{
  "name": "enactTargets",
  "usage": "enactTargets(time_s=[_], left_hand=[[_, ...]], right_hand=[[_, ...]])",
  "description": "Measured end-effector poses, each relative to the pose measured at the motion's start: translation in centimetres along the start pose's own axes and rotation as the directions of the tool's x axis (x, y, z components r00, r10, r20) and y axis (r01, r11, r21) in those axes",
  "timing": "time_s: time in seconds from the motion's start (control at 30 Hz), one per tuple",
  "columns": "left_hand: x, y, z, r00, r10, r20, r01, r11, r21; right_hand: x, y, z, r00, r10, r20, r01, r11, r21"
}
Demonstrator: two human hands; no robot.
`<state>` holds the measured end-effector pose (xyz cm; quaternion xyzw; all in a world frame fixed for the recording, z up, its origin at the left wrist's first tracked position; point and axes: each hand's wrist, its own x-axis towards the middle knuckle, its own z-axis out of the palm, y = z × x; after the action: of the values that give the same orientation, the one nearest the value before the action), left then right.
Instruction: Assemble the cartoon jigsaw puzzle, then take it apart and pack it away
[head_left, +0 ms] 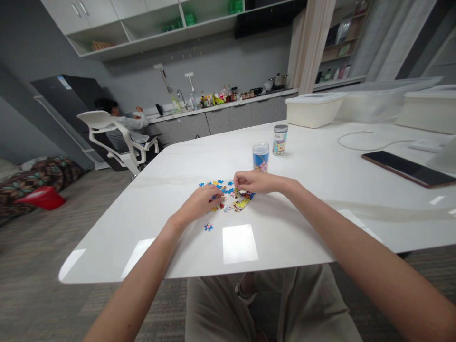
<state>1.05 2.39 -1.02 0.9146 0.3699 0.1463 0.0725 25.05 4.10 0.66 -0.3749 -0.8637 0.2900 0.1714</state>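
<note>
Loose jigsaw puzzle pieces [228, 190], mostly blue with some yellow and red, lie in a small cluster on the white table. My right hand [254, 182] reaches over the cluster's right side, thumb and fingers pinched on a small yellowish puzzle piece [236, 192]. Just below it are some joined pieces [242, 204]. At the cluster's left edge rests my left hand [201, 202], fingers bent but apart over the pieces, partly covering them. One single piece [208, 227] lies nearer the front edge.
Behind my right hand stand a clear cup with a blue cartoon print [261, 156] and a lidded can [280, 140]. To the right are a phone [409, 168], a white cable [374, 145] and plastic bins [315, 110]. Across the room, a person [128, 126] sits in a chair.
</note>
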Motion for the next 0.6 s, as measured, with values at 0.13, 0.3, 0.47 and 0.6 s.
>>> enactTargets(time_s=[0.13, 0.3, 0.47, 0.6], left_hand=[[0.24, 0.01, 0.49, 0.998, 0.061, 0.01, -0.061, 0.997, 0.037], [0.23, 0.35, 0.73, 0.998, 0.069, -0.002, -0.068, 0.992, 0.102], [0.2, 0.38, 0.67, 0.999, -0.007, -0.054, 0.011, 0.998, 0.069], [0.24, 0.16, 0.56, 0.997, -0.006, -0.076, 0.011, 0.998, 0.066]], right_hand=[[-0.04, -0.33, -0.04, 1.0, 0.007, -0.017, -0.008, 1.0, -0.024], [-0.1, -0.69, -0.12, 0.999, 0.02, -0.025, -0.021, 0.998, -0.065], [0.04, -0.43, -0.06, 0.999, 0.024, -0.022, -0.025, 0.999, -0.047], [0.04, -0.35, -0.04, 0.999, 0.014, -0.035, -0.015, 0.999, -0.039]])
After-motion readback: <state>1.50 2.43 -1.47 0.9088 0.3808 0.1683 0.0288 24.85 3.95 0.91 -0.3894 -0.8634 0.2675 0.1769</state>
